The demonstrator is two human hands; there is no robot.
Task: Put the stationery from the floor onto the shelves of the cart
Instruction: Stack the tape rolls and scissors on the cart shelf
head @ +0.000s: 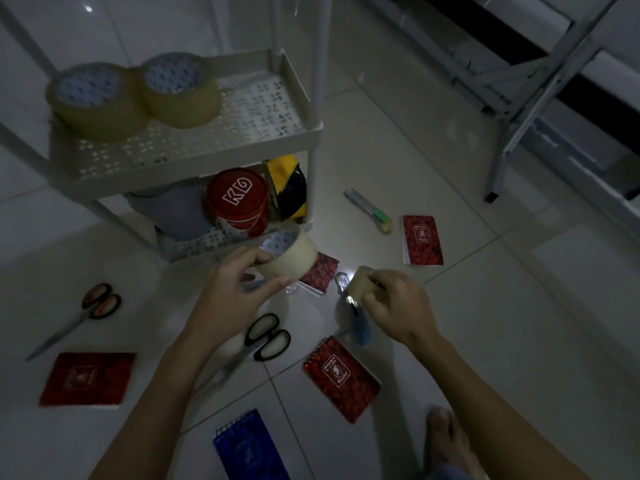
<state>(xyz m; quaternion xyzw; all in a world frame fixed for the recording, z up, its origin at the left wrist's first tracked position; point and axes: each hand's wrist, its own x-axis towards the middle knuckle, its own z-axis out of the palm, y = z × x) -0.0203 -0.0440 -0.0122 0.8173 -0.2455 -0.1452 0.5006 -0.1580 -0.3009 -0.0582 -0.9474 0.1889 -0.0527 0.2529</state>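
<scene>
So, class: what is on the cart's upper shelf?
Two clear tape rolls sit side by side on the upper shelf, left of centre. Whatever lies beneath the rolls is covered.

You're seeing a dim, underexposed room. A small glare spot lies on the glossy floor [349,271] between your hands; corners fall darker, straight edges bow outward, and fine detail is soft.
</scene>
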